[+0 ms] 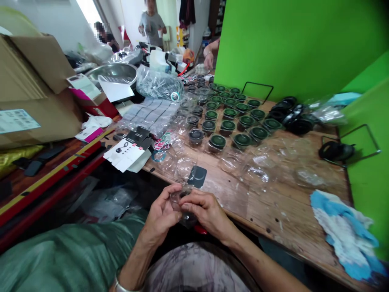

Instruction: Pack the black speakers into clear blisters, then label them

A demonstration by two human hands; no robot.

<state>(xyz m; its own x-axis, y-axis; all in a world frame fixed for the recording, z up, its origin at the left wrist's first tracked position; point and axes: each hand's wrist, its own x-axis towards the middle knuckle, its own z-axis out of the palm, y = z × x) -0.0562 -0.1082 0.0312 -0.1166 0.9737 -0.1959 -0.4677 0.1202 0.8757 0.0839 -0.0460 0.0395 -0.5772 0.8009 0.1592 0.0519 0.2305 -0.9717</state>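
Both my hands meet just off the near edge of the wooden table (273, 202). My left hand (161, 217) and my right hand (205, 211) pinch a small clear plastic cup (182, 194) between their fingertips, with something dark inside it. Just beyond the hands a dark square pad (197, 176) lies on the table beside several empty clear cups (184, 166). Further back stand rows of small clear cups with dark green tops (227, 117).
A blue and white cloth (343, 231) lies at the right near edge. Black round parts (291, 115) sit by the green wall. Packaging cards (130, 152), plastic bags, a metal bowl (112, 73) and cardboard boxes (30, 89) crowd the left. Other people stand at the back.
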